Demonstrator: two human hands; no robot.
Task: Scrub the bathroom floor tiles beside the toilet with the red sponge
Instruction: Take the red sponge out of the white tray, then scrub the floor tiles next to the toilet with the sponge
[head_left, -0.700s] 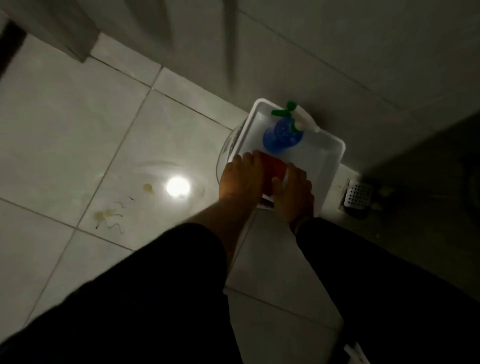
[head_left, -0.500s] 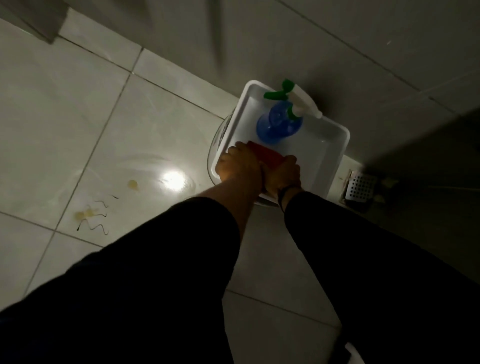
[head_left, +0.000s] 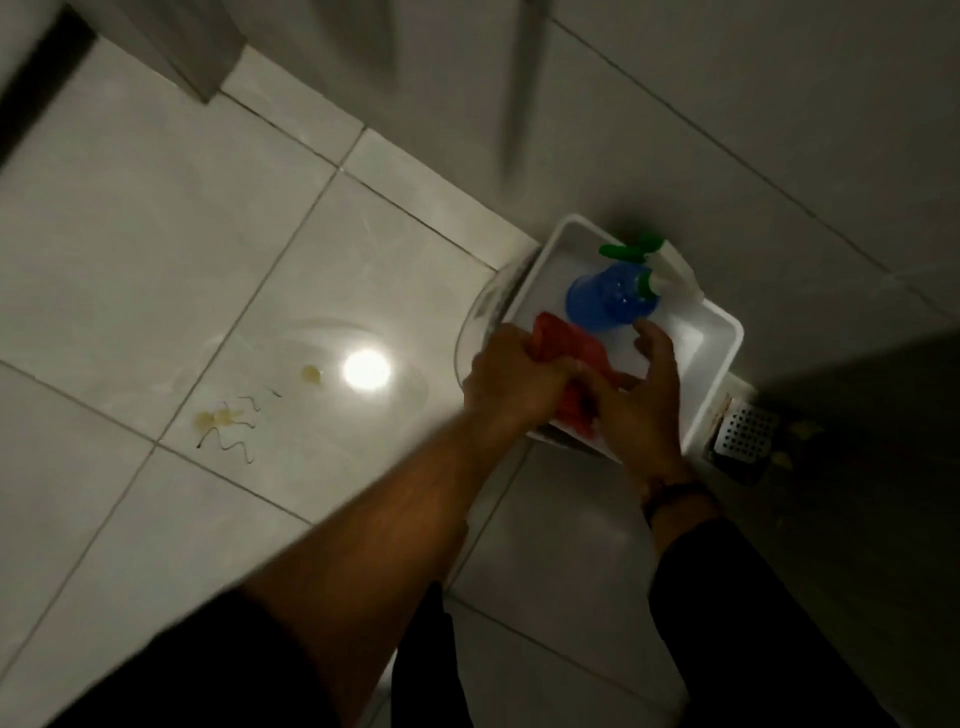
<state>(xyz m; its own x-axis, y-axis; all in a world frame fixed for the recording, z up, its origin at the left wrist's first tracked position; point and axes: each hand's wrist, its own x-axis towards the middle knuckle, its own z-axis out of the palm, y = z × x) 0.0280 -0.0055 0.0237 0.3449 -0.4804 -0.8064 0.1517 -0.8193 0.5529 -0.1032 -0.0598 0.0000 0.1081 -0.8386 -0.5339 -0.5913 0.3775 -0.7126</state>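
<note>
The red sponge (head_left: 571, 345) is over the near corner of a white plastic tub (head_left: 719, 332) on the floor by the wall. My left hand (head_left: 511, 379) is closed around its left end. My right hand (head_left: 641, 395) grips its lower right part, index finger and thumb spread out above it. Both hands squeeze it between them, and most of it is hidden. On the pale floor tiles (head_left: 156, 260) to the left lie yellowish stains with dark squiggles (head_left: 223, 423). No toilet shows in the frame.
A blue spray bottle with a green and white trigger (head_left: 618, 296) stands in the tub's far part. A clear round container (head_left: 480, 317) sits against the tub's left side. A metal floor drain (head_left: 745, 431) lies to its right. A lamp reflection (head_left: 366, 370) glares on the tile. Grey wall behind.
Both hands have lifted and bunched the sponge at the tub's near edge, where before they pressed it flat. My left sleeve now sits higher, baring the forearm. The view has shifted.
</note>
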